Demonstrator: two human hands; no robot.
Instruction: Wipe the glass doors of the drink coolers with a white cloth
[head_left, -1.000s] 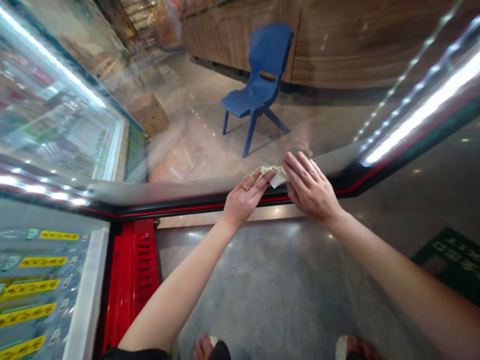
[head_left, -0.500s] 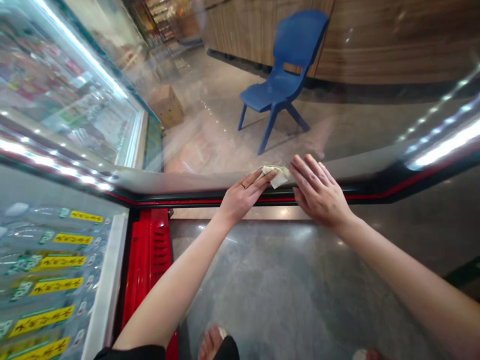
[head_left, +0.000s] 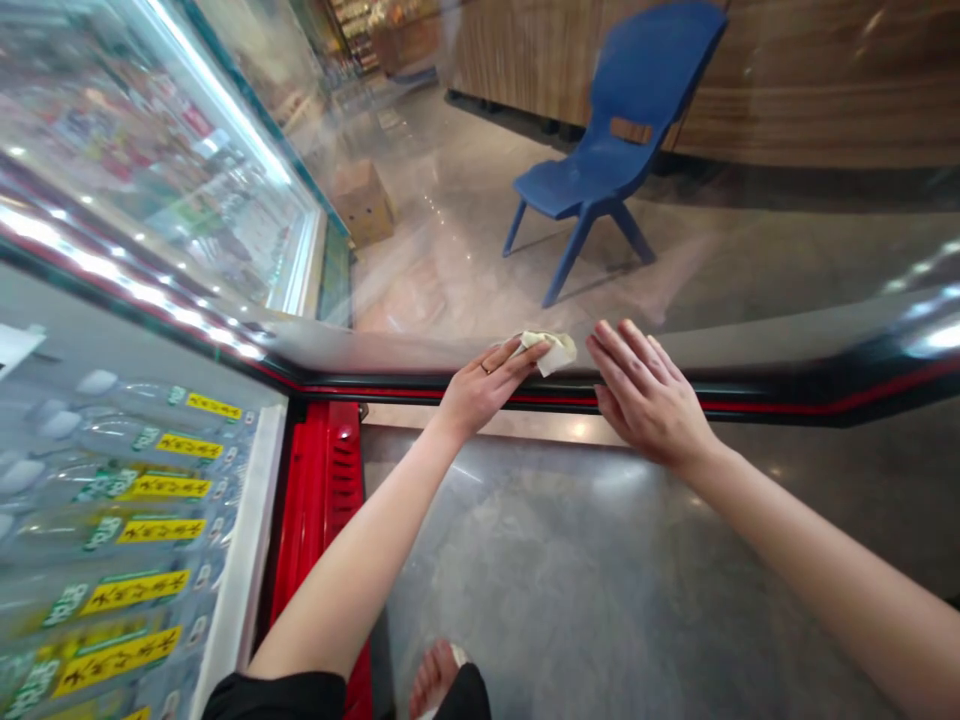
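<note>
1. While the left hand [head_left: 487,388] works low on the glass door [head_left: 442,345], its fingers hold the pale cloth [head_left: 556,354] near the bottom edge!
2. And look at that cloth: crumpled, partly under those fingers, its loose end poking out past the fingertips towards the right hand.
3. Over to the right hand [head_left: 651,398]: empty, palm flat, fingers straight and nearly together, just beside the cloth but apart from it.
4. Beyond the pane, a blue chair [head_left: 611,150]; left of the hands, bottles [head_left: 161,487] in rows!
</note>
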